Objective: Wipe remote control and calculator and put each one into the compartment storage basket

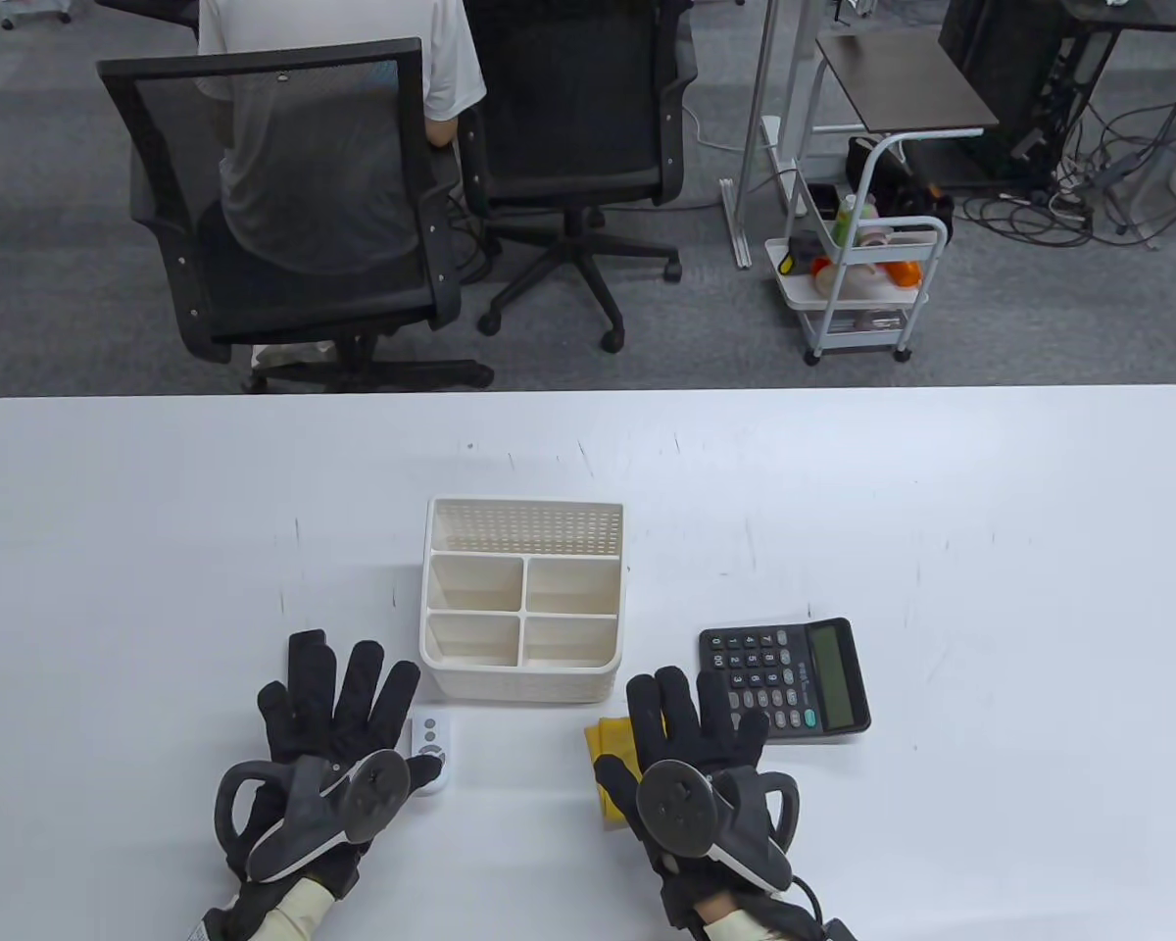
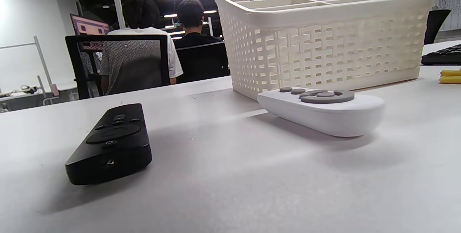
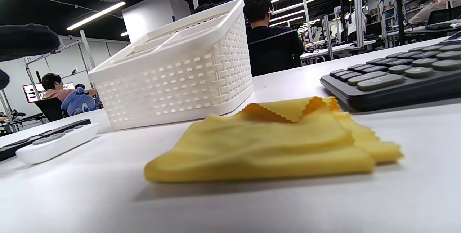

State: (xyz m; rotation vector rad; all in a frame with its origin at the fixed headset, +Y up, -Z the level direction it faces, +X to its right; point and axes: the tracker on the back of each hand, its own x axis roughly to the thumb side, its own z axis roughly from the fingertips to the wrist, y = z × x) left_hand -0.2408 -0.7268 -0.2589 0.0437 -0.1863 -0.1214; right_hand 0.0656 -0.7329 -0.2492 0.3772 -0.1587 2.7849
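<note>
Your left hand [image 1: 338,711] lies palm down near the front edge of the white table [image 1: 941,510], fingers straight and spread, gripping nothing. Beneath it lies a black remote control [image 2: 111,143], hidden in the table view and seen only in the left wrist view; whether your fingers touch it cannot be determined. Just to its right lies a white remote control [image 1: 431,747] with grey buttons, partly covered by the tracker on your left hand. Its far end sits close to the front wall of the compartment storage basket [image 1: 519,683].

Your right hand [image 1: 696,735] is also flat and relaxed, fingers extended, holding nothing. It rests over a folded yellow cloth [image 1: 610,755], which protrudes from under the hand on the left side. In the right wrist view the cloth [image 3: 273,143] lies flat on the table with its pinked edge turned up at the back.

The dark calculator [image 1: 786,679] lies just beyond and to the right of your right hand, display toward the right, with your fingertips at its near left corner.

The cream basket stands upright between and beyond both hands. It has four small front compartments and one long rear compartment.

Beyond the table, a seated person [image 1: 343,127] occupies a black mesh chair [image 1: 284,206], and a white trolley [image 1: 857,284] stands to the right.
</note>
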